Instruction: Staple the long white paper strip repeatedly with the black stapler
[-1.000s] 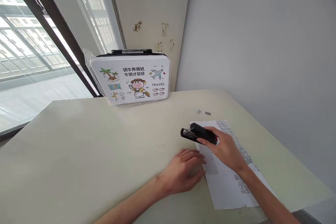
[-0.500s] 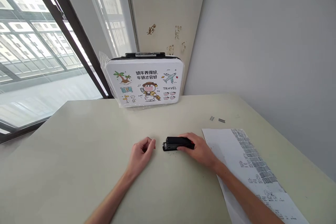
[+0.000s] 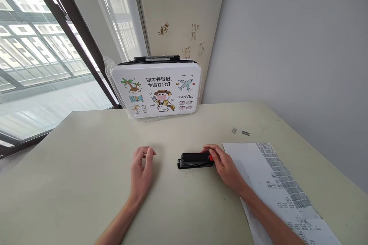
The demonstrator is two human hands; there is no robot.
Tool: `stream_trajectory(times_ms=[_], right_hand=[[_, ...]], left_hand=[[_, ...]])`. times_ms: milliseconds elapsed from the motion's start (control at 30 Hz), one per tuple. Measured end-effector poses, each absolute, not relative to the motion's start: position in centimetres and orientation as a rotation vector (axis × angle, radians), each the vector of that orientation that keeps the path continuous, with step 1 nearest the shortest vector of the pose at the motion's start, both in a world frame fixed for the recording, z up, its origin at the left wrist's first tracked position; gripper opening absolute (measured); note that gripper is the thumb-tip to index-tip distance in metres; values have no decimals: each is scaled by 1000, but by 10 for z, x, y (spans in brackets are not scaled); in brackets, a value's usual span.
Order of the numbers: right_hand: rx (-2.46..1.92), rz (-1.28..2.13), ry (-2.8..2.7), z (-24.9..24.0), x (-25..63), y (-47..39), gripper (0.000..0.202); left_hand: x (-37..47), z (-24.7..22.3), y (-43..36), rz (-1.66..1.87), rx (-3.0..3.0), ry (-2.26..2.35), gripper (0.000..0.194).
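A black stapler [image 3: 195, 160] lies on the table with its front to the left and a red part at its rear. My right hand [image 3: 225, 164] is at the stapler's rear end, its thumb by the red part and its fingers behind, touching it. Left of the stapler, my left hand [image 3: 141, 170] hovers or rests with its fingers loosely curled and a gap between it and the stapler; nothing shows in it. Two small strips of staples, one [image 3: 234, 130] and another [image 3: 245, 133], lie behind the paper.
Printed paper [image 3: 247, 160] lies at the right, partly beneath my right forearm. A white case [image 3: 161, 101] with cartoon pictures and plastic wrap stands at the back of the table [image 3: 71, 176]. A window is at the left, a wall [image 3: 287, 46] at the right.
My left hand has moved left, away from the stapler. My right hand has slid back from the stapler's top to its rear end, uncovering the red part.
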State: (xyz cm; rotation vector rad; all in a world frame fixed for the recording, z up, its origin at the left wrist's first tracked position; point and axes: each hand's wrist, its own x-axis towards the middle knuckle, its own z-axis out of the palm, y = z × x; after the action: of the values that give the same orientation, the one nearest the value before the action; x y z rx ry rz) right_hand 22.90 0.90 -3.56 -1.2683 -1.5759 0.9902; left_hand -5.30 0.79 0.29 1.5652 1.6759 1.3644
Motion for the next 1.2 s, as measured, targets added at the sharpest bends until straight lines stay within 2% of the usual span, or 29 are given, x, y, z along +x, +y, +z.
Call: stream_trajectory(times_ms=[300, 500, 667, 767, 967, 1100, 1200], right_hand=[[-1231, 1023, -1684, -28, 231, 5, 36], [-1194, 708, -1977, -23, 221, -3, 26], [-921, 264, -2017, -18, 213, -14, 50], [-838, 76, -2044, -8, 207, -23, 56], [-714, -161, -2151, 5, 194, -36, 36], [-677, -194, -2166, 6, 192, -37, 31], [-727, -65, -2102, 4, 194, -37, 42]], left_hand=[[-56, 2, 8, 1266, 1403, 1647, 32], [-55, -6, 9, 1277, 1171, 1438, 34], [-50, -11, 13, 1414, 634, 1031, 31], [-49, -12, 13, 1245, 360, 795, 34], [-51, -17, 7, 1028, 218, 582, 36], [-49, -15, 7, 1027, 199, 601, 32], [-47, -11, 7, 1085, 285, 726, 27]])
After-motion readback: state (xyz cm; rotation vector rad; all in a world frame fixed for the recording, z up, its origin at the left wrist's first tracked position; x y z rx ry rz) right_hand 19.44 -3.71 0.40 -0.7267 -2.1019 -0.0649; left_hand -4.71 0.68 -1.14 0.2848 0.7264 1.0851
